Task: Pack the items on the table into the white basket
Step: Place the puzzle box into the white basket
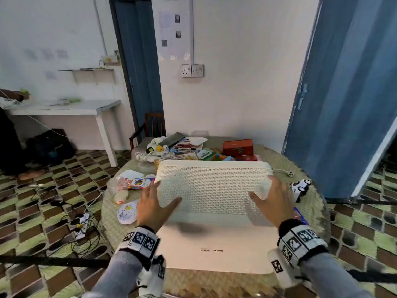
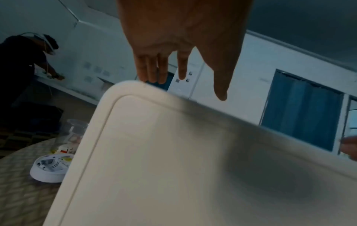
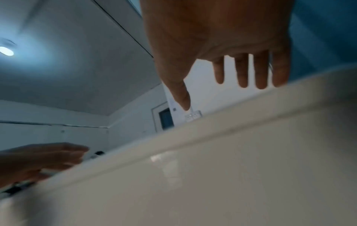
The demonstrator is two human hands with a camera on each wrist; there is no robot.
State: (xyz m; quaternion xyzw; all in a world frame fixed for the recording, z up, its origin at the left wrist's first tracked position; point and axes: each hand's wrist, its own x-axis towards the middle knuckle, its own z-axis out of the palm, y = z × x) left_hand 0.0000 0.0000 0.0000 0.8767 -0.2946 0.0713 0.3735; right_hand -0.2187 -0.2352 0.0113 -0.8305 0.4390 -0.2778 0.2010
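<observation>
The white basket (image 1: 214, 188) lies tipped on the round woven table (image 1: 311, 168), lattice wall up and smooth base (image 1: 214, 244) toward me. My left hand (image 1: 164, 196) is at its left edge and my right hand (image 1: 265, 194) at its right edge, both with fingers straight and spread. In the left wrist view the left hand (image 2: 183, 73) hovers just over the basket (image 2: 173, 152) rim. The right hand (image 3: 222, 85) likewise hangs above the basket (image 3: 231, 168). Contact cannot be told. Loose items lie around: a toy car (image 1: 300, 187), a red box (image 1: 237, 147), a colour-pencil pack (image 1: 135, 182), a clear jar (image 1: 117, 190) and a round white device (image 1: 127, 212).
A heap of books and packets (image 1: 184, 145) fills the table's far side, and a blue packet (image 1: 300, 215) lies at the right edge. A wooden chair (image 1: 150, 127) stands behind. Cables and a power strip (image 1: 82, 224) litter the floor on the left. Another person (image 2: 23, 73) works at the wall counter.
</observation>
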